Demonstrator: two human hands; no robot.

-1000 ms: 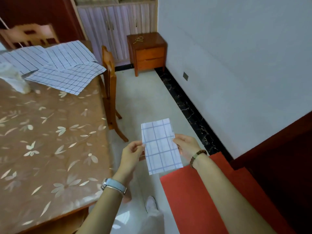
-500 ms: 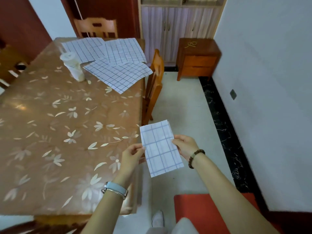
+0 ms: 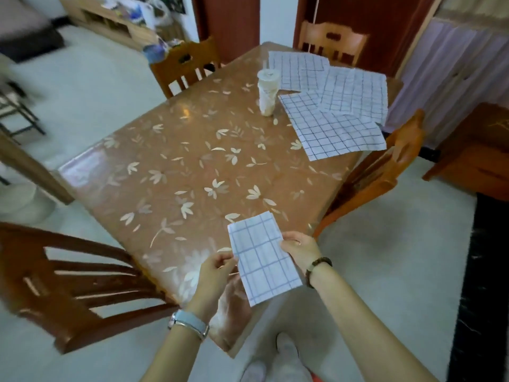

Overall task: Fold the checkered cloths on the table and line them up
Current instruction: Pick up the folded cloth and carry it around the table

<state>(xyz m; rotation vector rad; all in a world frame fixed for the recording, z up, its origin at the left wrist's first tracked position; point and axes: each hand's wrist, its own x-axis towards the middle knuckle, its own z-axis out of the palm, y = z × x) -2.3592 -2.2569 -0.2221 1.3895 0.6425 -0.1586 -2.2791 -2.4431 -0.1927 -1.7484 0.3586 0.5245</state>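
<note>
Swung round over the near corner of the table (image 3: 179, 161) now, the folded cloth (image 3: 261, 257) is pinched by its long edges, left hand (image 3: 217, 268) on one, right hand (image 3: 300, 250) on the other, long axis pointing up-table toward the unfolded cloths (image 3: 338, 111), well apart at the far end.

You're in a home dining room: a floral-covered tabletop (image 3: 192, 166) ringed by wooden dining chairs (image 3: 185, 64), a wooden side cabinet (image 3: 480, 164) to your right, a cluttered low shelf unit (image 3: 110, 22) beyond.

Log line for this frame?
held: folded checkered cloth | left hand: pinching | right hand: pinching | table: three unfolded cloths, lidded cup
</note>
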